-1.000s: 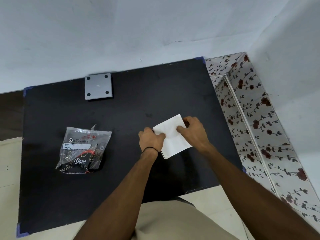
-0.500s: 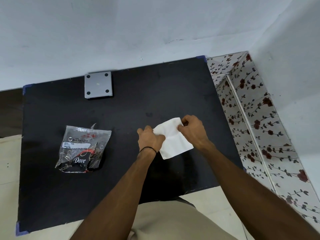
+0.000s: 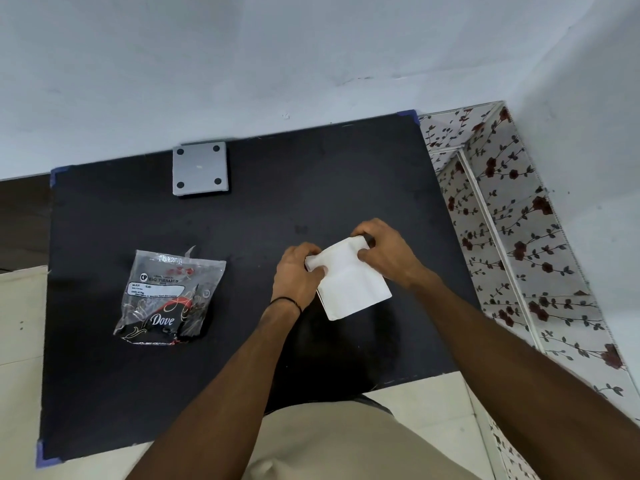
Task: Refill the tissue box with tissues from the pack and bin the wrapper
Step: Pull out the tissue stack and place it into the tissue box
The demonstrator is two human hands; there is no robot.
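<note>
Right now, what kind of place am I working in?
Probably a plain room in a home: a black table set against a bare pale wall, flower-patterned panelling to its right, light floor tiles below.

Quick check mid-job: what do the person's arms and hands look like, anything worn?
Both forearms are bare, no sleeves or gloves in view. The left hand has a thin black band at its wrist; the right hand wears nothing visible.

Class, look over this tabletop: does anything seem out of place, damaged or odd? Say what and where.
The tissue wrapper lies crumpled on the left of the black table, its top torn open with a strip sticking up. Nothing looks spilled; the left hand and right hand grip the white tissues.
</note>
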